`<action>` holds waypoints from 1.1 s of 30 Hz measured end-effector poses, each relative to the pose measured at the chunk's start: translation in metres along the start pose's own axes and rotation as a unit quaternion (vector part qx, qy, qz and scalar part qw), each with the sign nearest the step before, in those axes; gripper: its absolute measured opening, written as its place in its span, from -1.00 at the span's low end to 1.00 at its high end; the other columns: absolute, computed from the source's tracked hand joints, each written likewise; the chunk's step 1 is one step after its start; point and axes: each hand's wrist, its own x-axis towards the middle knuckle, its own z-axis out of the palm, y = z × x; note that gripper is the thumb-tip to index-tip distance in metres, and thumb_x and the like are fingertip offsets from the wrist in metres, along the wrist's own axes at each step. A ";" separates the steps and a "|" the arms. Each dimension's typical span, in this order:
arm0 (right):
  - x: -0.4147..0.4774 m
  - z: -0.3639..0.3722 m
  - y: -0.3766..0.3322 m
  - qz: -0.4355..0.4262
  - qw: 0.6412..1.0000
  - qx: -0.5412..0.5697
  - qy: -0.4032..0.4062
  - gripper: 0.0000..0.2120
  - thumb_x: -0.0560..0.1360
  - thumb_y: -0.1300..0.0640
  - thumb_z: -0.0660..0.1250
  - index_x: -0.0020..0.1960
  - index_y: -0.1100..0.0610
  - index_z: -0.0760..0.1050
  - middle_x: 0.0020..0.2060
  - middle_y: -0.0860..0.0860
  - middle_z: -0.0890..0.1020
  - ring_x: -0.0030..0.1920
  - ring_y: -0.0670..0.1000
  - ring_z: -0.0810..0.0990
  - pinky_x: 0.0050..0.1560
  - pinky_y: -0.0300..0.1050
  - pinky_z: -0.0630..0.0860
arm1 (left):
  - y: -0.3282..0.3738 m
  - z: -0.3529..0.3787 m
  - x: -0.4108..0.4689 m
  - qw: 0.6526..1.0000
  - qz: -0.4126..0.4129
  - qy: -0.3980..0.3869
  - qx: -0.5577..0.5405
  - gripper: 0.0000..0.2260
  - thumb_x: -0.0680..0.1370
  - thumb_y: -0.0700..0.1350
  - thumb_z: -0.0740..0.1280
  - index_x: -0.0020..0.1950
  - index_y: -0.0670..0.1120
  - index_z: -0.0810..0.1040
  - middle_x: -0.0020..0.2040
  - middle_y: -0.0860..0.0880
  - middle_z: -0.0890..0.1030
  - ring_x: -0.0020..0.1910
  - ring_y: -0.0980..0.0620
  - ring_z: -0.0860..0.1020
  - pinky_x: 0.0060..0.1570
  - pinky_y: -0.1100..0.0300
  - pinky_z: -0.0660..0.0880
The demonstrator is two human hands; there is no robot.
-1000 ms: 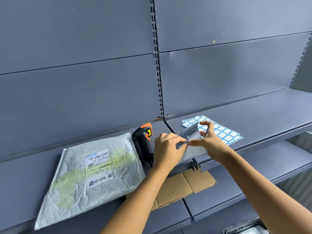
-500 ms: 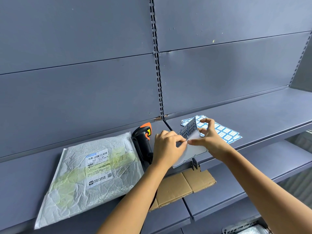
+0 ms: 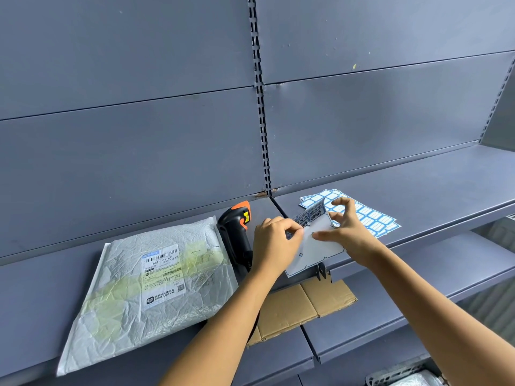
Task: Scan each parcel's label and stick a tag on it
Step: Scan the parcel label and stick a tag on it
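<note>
while the left hand [image 3: 274,240] pinches the tag sheet [image 3: 317,253], fingers [image 3: 341,218] of the right hand [image 3: 349,236] clamp it.

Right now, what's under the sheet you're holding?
The shelf and loose blue tag sheets, lying flat. The held sheet and the right hand cover their near part.

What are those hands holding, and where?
A bent white sheet of blue-bordered sticker tags: the left hand pinches its left edge, and the right hand pinches it near the fold.
</note>
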 end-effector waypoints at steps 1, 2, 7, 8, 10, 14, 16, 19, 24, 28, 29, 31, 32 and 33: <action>0.000 0.000 0.001 0.004 1.000 -0.002 0.007 -0.36 0.31 0.50 0.44 0.06 -0.05 0.21 -0.03 0.13 0.44 -0.12 0.05 0.44 -0.17 -0.16 0.41 | -0.001 0.000 0.000 1.000 -0.017 -0.002 -0.018 -0.90 0.48 -0.14 0.38 -0.21 -0.07 0.66 -0.20 0.00 0.64 -0.15 -0.05 0.53 -0.12 0.11 0.46; -0.001 0.000 0.002 0.009 1.000 -0.003 0.013 -0.37 0.31 0.50 0.44 0.09 -0.01 0.20 -0.05 0.10 0.45 -0.18 0.03 0.46 -0.20 -0.19 0.42 | -0.002 0.000 0.001 0.999 -0.034 -0.006 -0.038 -0.91 0.48 -0.14 0.38 -0.21 -0.07 0.66 -0.20 0.00 0.64 -0.16 -0.02 0.54 -0.13 0.13 0.48; -0.003 0.000 0.001 0.024 0.999 0.011 0.024 -0.39 0.32 0.50 0.43 0.08 0.02 0.19 -0.07 0.10 0.49 -0.29 0.02 0.51 -0.35 -0.30 0.49 | 0.000 -0.001 0.002 0.986 -0.113 -0.024 -0.118 -0.90 0.49 -0.16 0.36 -0.16 -0.10 0.66 -0.22 0.04 0.65 -0.23 0.12 0.58 -0.22 0.32 0.47; -0.003 0.000 0.001 0.025 0.999 0.012 0.025 -0.39 0.32 0.50 0.44 0.05 -0.01 0.20 -0.05 0.12 0.50 -0.28 0.04 0.52 -0.32 -0.27 0.51 | 0.000 -0.001 0.002 0.984 -0.123 -0.023 -0.130 -0.90 0.49 -0.16 0.36 -0.17 -0.10 0.66 -0.24 0.05 0.65 -0.24 0.13 0.58 -0.22 0.32 0.47; -0.003 -0.001 0.002 0.026 0.999 0.014 0.025 -0.39 0.31 0.48 0.46 -0.01 -0.07 0.21 0.02 0.20 0.51 -0.23 0.10 0.53 -0.23 -0.15 0.53 | -0.001 -0.001 0.003 0.979 -0.140 -0.020 -0.149 -0.90 0.49 -0.17 0.36 -0.19 -0.08 0.66 -0.27 0.08 0.64 -0.28 0.17 0.57 -0.23 0.35 0.48; -0.005 -0.001 0.002 0.031 0.999 0.024 0.031 -0.38 0.28 0.43 0.50 -0.03 -0.09 0.22 0.06 0.22 0.50 -0.22 0.10 0.51 -0.20 -0.12 0.49 | -0.003 -0.003 0.004 0.972 -0.160 -0.008 -0.171 -0.91 0.48 -0.17 0.37 -0.18 -0.07 0.66 -0.28 0.09 0.63 -0.28 0.20 0.56 -0.25 0.39 0.48; -0.005 0.000 0.003 0.034 0.998 0.024 0.038 -0.36 0.21 0.36 0.54 -0.03 -0.10 0.22 0.08 0.23 0.50 -0.20 0.09 0.51 -0.17 -0.11 0.49 | -0.004 -0.002 0.004 0.969 -0.169 -0.006 -0.180 -0.92 0.48 -0.17 0.37 -0.17 -0.07 0.66 -0.26 0.09 0.65 -0.26 0.18 0.58 -0.24 0.38 0.49; -0.005 0.000 0.004 0.036 0.997 0.042 0.045 -0.39 0.29 0.46 0.48 0.03 -0.02 0.22 0.04 0.22 0.52 -0.25 0.10 0.54 -0.28 -0.17 0.54 | -0.005 0.001 0.004 0.962 -0.186 -0.001 -0.199 -0.90 0.47 -0.18 0.37 -0.21 -0.04 0.65 -0.27 0.08 0.65 -0.27 0.15 0.59 -0.19 0.29 0.53; -0.006 0.002 0.001 0.045 0.996 0.048 0.056 -0.40 0.33 0.50 0.42 0.13 0.10 0.18 -0.08 0.12 0.52 -0.32 0.03 0.54 -0.42 -0.26 0.52 | -0.008 0.002 0.005 0.956 -0.201 0.010 -0.213 -0.89 0.47 -0.17 0.38 -0.23 -0.03 0.65 -0.27 0.04 0.67 -0.24 0.06 0.62 -0.10 0.12 0.58; -0.006 0.003 -0.002 0.054 0.996 0.043 0.061 -0.40 0.34 0.50 0.42 0.14 0.11 0.18 -0.12 0.09 0.51 -0.31 0.02 0.54 -0.44 -0.27 0.52 | -0.007 0.001 0.006 0.955 -0.201 0.013 -0.215 -0.89 0.48 -0.17 0.37 -0.23 -0.04 0.64 -0.27 0.04 0.66 -0.22 0.06 0.62 -0.09 0.12 0.58; -0.006 0.003 -0.002 0.054 0.996 0.042 0.063 -0.40 0.34 0.50 0.42 0.14 0.11 0.18 -0.13 0.09 0.50 -0.30 0.01 0.53 -0.44 -0.29 0.51 | -0.007 0.001 0.006 0.956 -0.201 0.013 -0.215 -0.90 0.48 -0.17 0.37 -0.22 -0.05 0.65 -0.26 0.04 0.66 -0.22 0.06 0.62 -0.09 0.12 0.58; -0.007 0.004 -0.003 0.055 0.995 0.033 0.070 -0.41 0.34 0.50 0.42 0.15 0.11 0.18 -0.15 0.06 0.47 -0.30 -0.02 0.50 -0.45 -0.34 0.47 | -0.007 0.001 0.007 0.955 -0.202 0.014 -0.216 -0.90 0.48 -0.17 0.38 -0.21 -0.06 0.66 -0.25 0.02 0.67 -0.20 0.05 0.63 -0.08 0.12 0.59; -0.007 0.004 -0.003 0.055 0.995 0.026 0.073 -0.41 0.35 0.50 0.42 0.15 0.10 0.18 -0.16 0.04 0.45 -0.29 -0.04 0.47 -0.46 -0.38 0.44 | -0.008 0.001 0.006 0.955 -0.204 0.014 -0.216 -0.91 0.48 -0.16 0.38 -0.21 -0.06 0.66 -0.24 0.01 0.68 -0.19 0.04 0.64 -0.07 0.11 0.59; -0.007 0.004 -0.003 0.054 0.995 0.022 0.076 -0.41 0.35 0.49 0.42 0.16 0.10 0.19 -0.16 0.03 0.43 -0.29 -0.05 0.45 -0.46 -0.40 0.42 | -0.008 0.001 0.006 0.954 -0.206 0.014 -0.217 -0.91 0.48 -0.16 0.38 -0.21 -0.06 0.66 -0.24 0.01 0.68 -0.18 0.03 0.64 -0.07 0.11 0.60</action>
